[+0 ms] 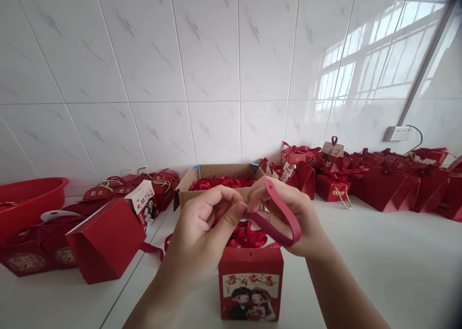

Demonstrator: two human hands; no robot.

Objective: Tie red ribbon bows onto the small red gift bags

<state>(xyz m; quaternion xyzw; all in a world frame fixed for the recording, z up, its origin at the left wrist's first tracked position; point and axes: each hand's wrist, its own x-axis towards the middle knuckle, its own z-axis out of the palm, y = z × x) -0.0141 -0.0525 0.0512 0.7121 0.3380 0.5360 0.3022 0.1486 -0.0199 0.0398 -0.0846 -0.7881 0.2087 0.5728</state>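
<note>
A small red gift box [251,290] with a cartoon couple printed on its front stands on the white counter right below my hands. My left hand [202,233] and my right hand [288,213] meet above it, both pinching a red ribbon [283,213] that loops over my right fingers. More red ribbon [249,237] lies bunched on top of the box. Both hands are closed on the ribbon.
An open cardboard box [216,177] with red ribbons stands behind my hands. A tipped red gift box [108,237] lies at the left, beside a red plastic basin [29,199]. Several red gift boxes [390,184] line the tiled wall at the right and left.
</note>
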